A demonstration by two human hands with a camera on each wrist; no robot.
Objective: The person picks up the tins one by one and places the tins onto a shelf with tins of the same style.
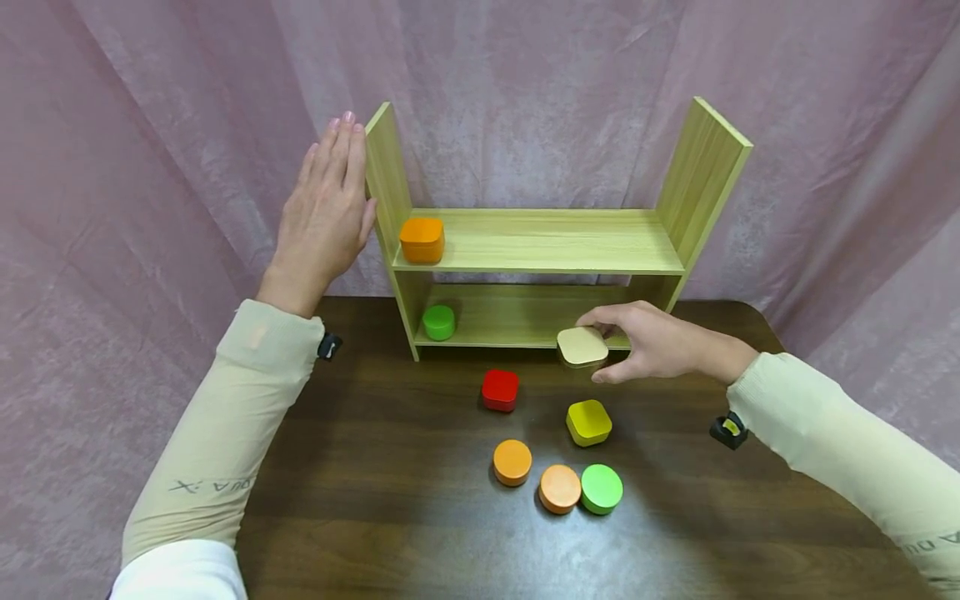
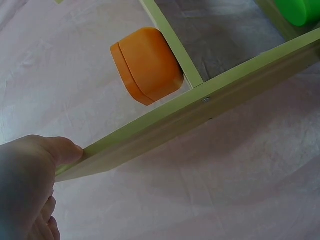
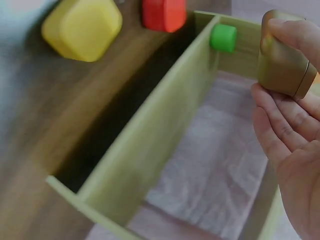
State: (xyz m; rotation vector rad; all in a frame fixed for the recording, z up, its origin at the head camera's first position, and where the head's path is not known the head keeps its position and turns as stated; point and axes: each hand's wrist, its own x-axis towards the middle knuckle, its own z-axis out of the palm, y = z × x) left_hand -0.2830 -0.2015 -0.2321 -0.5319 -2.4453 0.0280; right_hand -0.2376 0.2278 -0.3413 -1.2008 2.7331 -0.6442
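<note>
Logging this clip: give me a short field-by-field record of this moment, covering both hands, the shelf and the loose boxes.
left hand: open, flat against the left side panel of the wooden shelf
right hand: pinches a beige square box at the front of the lower shelf
upper shelf: orange square box at the left end
lower shelf: small green round box at the left end
table: red square box, yellow square box, two orange round boxes, green round box
</note>
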